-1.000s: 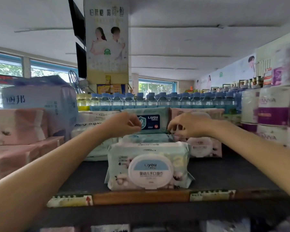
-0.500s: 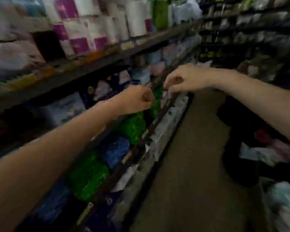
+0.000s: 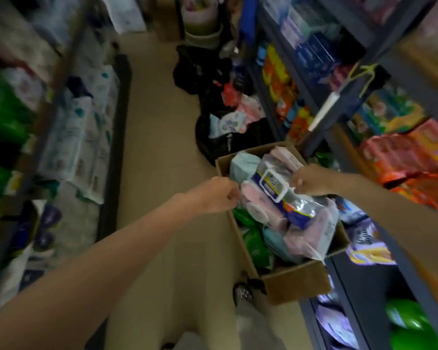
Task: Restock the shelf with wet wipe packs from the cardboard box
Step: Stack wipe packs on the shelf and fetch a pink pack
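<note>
Between stocked shelves I saw the cardboard box on the aisle floor, holding a clear bag of wet wipe packs (badly blurred), my left hand curled empty, my right hand seemingly gripping the bag.

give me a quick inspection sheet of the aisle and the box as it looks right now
surface: beige aisle floor, bare in the middle.
job's things: open cardboard box on the floor, holding a clear bag of wet wipe packs.
clutter: black bags of goods on the floor beyond the box.
hands: left hand curled at the box's edge, grip unclear; right hand over the bag, grip unclear.
cables: nothing seen.
surroundings: stocked shelves on both sides; picture blurred.
</note>
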Demonstrator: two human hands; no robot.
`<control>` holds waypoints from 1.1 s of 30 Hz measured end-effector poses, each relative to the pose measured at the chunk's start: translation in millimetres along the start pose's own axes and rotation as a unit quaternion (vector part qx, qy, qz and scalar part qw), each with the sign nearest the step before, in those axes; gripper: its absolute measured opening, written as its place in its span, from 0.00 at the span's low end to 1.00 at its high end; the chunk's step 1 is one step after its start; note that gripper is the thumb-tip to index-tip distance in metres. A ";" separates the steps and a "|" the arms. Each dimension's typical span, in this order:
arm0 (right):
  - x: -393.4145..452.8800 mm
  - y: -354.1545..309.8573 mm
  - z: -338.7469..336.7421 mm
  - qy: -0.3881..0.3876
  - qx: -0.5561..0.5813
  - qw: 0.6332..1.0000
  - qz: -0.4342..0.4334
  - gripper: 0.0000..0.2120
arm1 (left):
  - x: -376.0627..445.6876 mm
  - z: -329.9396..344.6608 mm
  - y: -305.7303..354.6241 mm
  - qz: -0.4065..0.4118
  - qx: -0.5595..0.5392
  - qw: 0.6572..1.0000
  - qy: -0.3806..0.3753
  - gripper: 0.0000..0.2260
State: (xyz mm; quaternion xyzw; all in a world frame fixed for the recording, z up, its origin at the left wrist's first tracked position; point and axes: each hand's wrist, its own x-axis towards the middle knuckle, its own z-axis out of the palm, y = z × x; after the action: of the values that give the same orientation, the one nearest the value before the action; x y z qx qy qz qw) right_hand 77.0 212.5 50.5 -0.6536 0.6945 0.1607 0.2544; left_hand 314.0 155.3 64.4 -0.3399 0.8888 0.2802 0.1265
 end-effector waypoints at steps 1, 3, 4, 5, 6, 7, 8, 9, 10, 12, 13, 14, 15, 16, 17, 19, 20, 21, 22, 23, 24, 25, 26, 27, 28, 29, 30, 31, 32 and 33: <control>4.4 19.7 13.6 -0.020 -0.004 1.000 0.009 0.13 | 18.7 8.0 8.4 0.000 0.000 1.000 -0.016 0.12; 13.6 51.8 37.6 -0.052 -0.001 0.998 0.018 0.04 | 51.4 21.5 20.3 -0.007 -0.002 0.999 -0.037 0.12; 18.1 66.0 49.1 -0.057 0.002 0.998 0.017 0.02 | 67.0 28.7 23.0 -0.011 -0.010 0.999 -0.039 0.12; 23.7 79.6 61.6 -0.047 0.009 0.999 0.025 0.04 | 81.6 36.2 24.2 -0.011 -0.018 0.999 -0.037 0.11; 28.7 89.3 71.4 -0.037 0.025 0.999 0.028 0.03 | 94.1 43.2 24.8 -0.012 -0.028 0.999 -0.034 0.11; 33.1 96.6 80.3 -0.028 0.037 0.999 0.029 0.01 | 104.6 50.4 25.1 -0.018 -0.040 0.998 -0.034 0.11; 38.7 103.1 89.3 -0.018 0.048 0.998 0.032 0.04 | 113.1 57.4 25.6 -0.026 -0.047 0.998 -0.036 0.11; 45.4 108.2 96.1 -0.013 0.065 0.997 0.036 0.09 | 120.3 63.2 26.3 -0.034 -0.052 0.997 -0.037 0.12; 51.4 112.0 100.0 0.002 0.087 0.996 0.037 0.11 | 126.9 67.8 27.3 -0.040 -0.054 0.997 -0.033 0.12; 66.0 118.1 101.5 0.051 0.130 0.989 0.041 0.11 | 140.2 74.2 26.6 -0.051 -0.062 0.997 -0.012 0.13; 73.6 119.2 99.1 0.070 0.144 0.986 0.046 0.11 | 147.2 75.8 25.3 -0.061 -0.073 0.996 -0.001 0.12; 81.4 119.0 97.0 0.084 0.152 0.984 0.048 0.11 | 153.1 76.8 23.5 -0.071 -0.082 0.994 0.008 0.12; 89.3 115.6 93.8 0.088 0.159 0.982 0.045 0.14 | 158.9 77.9 21.7 -0.081 -0.086 0.993 0.015 0.13; 97.3 110.3 88.9 0.083 0.160 0.983 0.036 0.18 | 163.9 79.1 19.6 -0.088 -0.088 0.992 0.026 0.13; 109.0 104.6 84.8 0.077 0.165 0.983 0.022 0.21 | 168.9 80.6 17.2 -0.095 -0.086 0.991 0.041 0.14; 136.7 90.8 78.2 0.086 0.167 0.982 -0.014 0.22 | 176.6 84.2 10.2 -0.115 -0.069 0.986 0.094 0.15; 152.8 82.7 75.6 0.098 0.158 0.982 -0.032 0.22 | 179.9 85.3 5.6 -0.129 -0.063 0.982 0.122 0.16; 168.3 74.6 73.0 0.104 0.149 0.982 -0.047 0.23 | 182.3 86.4 0.1 -0.145 -0.064 0.977 0.139 0.16; 182.1 66.1 69.5 0.100 0.143 0.983 -0.057 0.25 | 183.7 87.1 -5.3 -0.162 -0.069 0.973 0.146 0.16; 196.1 57.4 65.3 0.097 0.131 0.984 -0.068 0.27 | 184.9 87.9 -11.7 -0.179 -0.073 0.971 0.142 0.16; 210.9 49.3 61.0 0.101 0.112 0.985 -0.085 0.28 | 185.6 88.7 -19.6 -0.191 -0.075 0.969 0.139 0.17; 226.1 42.0 57.2 0.104 0.085 0.986 -0.101 0.28 | 186.1 89.5 -28.5 -0.200 -0.078 0.967 0.137 0.18; 243.2 36.8 55.2 0.104 0.060 0.986 -0.119 0.28 | 185.5 90.0 -37.4 -0.207 -0.086 0.964 0.140 0.18; 260.6 32.7 55.5 0.095 0.032 0.986 -0.134 0.27 | 183.9 90.6 -46.1 -0.215 -0.097 0.961 0.144 0.18; 274.8 29.0 56.1 0.081 0.008 0.987 -0.137 0.25 | 181.3 91.6 -54.0 -0.220 -0.106 0.958 0.150 0.18; 285.5 24.4 55.8 0.072 -0.015 0.989 -0.129 0.22 | 177.3 92.8 -61.0 -0.226 -0.114 0.955 0.156 0.18; 293.9 19.7 55.6 0.072 -0.041 0.989 -0.120 0.18 | 172.1 93.8 -67.3 -0.232 -0.121 0.952 0.161 0.18; 297.3 14.3 53.4 0.074 -0.067 0.988 -0.117 0.16 | 166.1 95.2 -73.3 -0.237 -0.130 0.949 0.162 0.18; 298.3 9.8 51.9 0.071 -0.096 0.986 -0.118 0.15 | 158.7 96.5 -78.4 -0.238 -0.138 0.948 0.163 0.18; 297.4 6.8 52.1 0.060 -0.124 0.983 -0.122 0.15 | 151.1 98.2 -83.6 -0.239 -0.141 0.947 0.162 0.19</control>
State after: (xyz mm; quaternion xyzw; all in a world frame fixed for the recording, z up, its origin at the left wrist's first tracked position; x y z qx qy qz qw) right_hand 72.9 -3.6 -160.3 -0.7682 0.5984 0.1741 0.1466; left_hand 262.4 80.9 -112.4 -0.5977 0.7414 0.3051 -0.0048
